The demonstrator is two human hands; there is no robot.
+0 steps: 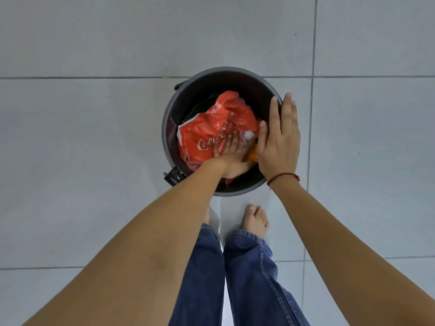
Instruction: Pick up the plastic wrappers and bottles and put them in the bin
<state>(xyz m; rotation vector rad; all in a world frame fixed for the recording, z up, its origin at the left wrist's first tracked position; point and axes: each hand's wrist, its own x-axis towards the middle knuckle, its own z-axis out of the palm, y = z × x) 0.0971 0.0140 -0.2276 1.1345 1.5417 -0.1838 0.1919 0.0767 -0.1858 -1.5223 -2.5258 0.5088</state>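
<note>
Nearest, blue jeans and a bare foot stand at the bin's six o'clock. The left hand lies flat, fingers spread, pressing the red Coca-Cola wrapper inside the round dark bin. Something orange, possibly a bottle, sits beneath. At three o'clock, the right hand hovers unclenched, empty, over the rim.

"Coca-Cola" on red wrapper
</note>
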